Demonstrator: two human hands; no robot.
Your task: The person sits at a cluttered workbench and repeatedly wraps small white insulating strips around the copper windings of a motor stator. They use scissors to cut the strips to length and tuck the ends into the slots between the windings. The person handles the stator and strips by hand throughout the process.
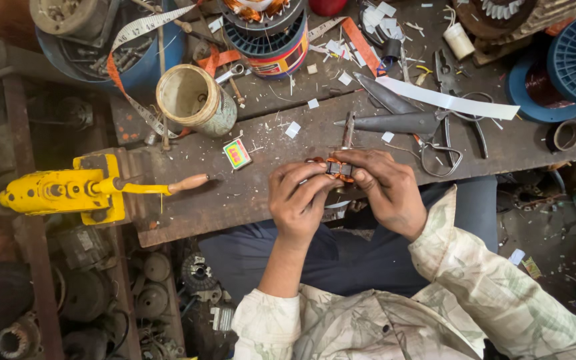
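Worn dark wooden workbench (248, 193) carries a yellow hand-crank winder with wooden handle (68, 192), a cream open jar (195, 99), a small multicoloured card (237, 153), grey metal shears (401, 120) and a white paper strip (448, 101), all apart from the hands. At the near bench edge, left hand (298, 200) and right hand (385, 190) meet, fingers curled. Both pinch a small copper-wound coil part (336, 168) between the fingertips; its details are partly hidden.

Both hands (341, 190) together, fingers curled.
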